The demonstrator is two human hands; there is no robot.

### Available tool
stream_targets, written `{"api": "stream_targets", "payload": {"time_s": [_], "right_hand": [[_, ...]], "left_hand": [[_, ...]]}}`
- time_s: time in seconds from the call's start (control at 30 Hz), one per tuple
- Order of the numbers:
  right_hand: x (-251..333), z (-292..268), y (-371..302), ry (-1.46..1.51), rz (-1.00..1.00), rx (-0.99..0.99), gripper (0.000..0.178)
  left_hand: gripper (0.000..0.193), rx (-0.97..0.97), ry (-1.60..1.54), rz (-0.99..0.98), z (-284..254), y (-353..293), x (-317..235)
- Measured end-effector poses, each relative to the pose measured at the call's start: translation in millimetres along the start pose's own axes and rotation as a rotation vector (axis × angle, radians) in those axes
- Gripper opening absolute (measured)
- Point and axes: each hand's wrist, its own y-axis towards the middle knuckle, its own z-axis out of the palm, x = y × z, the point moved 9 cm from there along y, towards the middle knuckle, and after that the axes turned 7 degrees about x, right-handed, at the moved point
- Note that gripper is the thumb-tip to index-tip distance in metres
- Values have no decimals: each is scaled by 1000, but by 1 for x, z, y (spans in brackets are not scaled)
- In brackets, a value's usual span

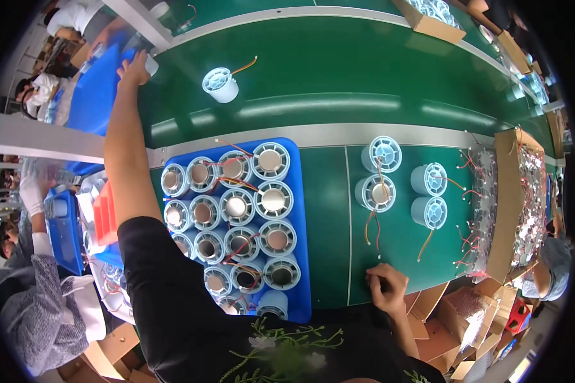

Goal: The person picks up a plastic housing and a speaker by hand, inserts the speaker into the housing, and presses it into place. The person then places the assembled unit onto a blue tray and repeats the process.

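My left arm stretches to the far left, where my left hand (pixel 134 70) closes on a light blue plastic housing (pixel 151 65) beside the conveyor's edge. My right hand (pixel 388 287) rests at the table's near edge with its fingers curled and nothing visible in them. Beyond it stand several light blue round housings with thin wires, such as one housing with a silver disc (pixel 375 193) and a spoked one (pixel 430 212). A blue tray (pixel 303 255) in the middle holds rows of similar housings, most showing silver discs and coloured wires.
A lone housing (pixel 221 85) stands on the green conveyor (pixel 338 64). At right, clear bags of wired parts (pixel 483 210) lie beside a cardboard box (pixel 508 204). Red bins (pixel 105 214) and a metal post (pixel 45 137) are at left. Other people work on both sides.
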Motion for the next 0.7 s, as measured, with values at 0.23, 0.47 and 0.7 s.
{"api": "stream_targets", "payload": {"time_s": [0.23, 0.47, 0.7], "right_hand": [[6, -4, 6, -31, -47, -9, 16], [-5, -5, -5, 11, -24, -26, 13], [-8, 0, 1, 82, -50, -8, 9]], "left_hand": [[72, -106, -12, -24, -32, 3, 9], [66, -230, -554, 472, -109, -144, -167], [77, -386, -264, 378, -63, -198, -180]]}}
